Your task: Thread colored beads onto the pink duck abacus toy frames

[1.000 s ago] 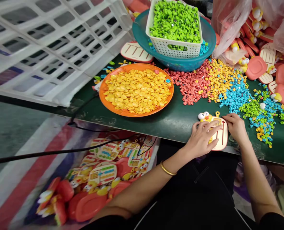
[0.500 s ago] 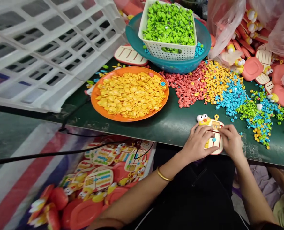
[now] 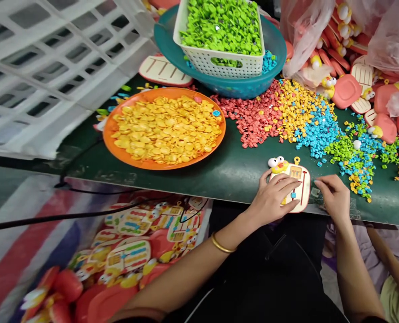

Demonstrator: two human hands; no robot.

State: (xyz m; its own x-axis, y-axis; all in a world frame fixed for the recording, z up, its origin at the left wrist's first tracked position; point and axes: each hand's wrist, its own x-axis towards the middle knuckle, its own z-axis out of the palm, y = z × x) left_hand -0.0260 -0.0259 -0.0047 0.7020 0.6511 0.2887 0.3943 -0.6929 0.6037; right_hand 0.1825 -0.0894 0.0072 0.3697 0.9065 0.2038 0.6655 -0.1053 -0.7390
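A cream toy board [image 3: 306, 190] with a red rim, slots, bulging white eyes and a yellow loop lies at the table's front edge. My left hand [image 3: 271, 195] grips it from the left, thumb near its lower edge and fingers across its face. One blue bead [image 3: 293, 195] sits in a middle slot, and yellow ones are partly hidden under the fingers. Just right of the board, apart from it, my right hand [image 3: 336, 197] is closed in a pinch. Whatever is between its fingertips is too small to make out.
Loose red [image 3: 249, 119], yellow [image 3: 295, 103] and blue beads [image 3: 318, 134] lie in heaps behind the board. An orange plate [image 3: 107, 139] of yellow pieces stands left. Behind it, a white basket [image 3: 202, 60] of green pieces rests in a teal basin [image 3: 164, 42]. Finished-looking boards [image 3: 128, 255] lie below.
My right hand has come off the board and moved right, its fingers pinched. My left hand stays on the board. The whole view has shifted slightly.
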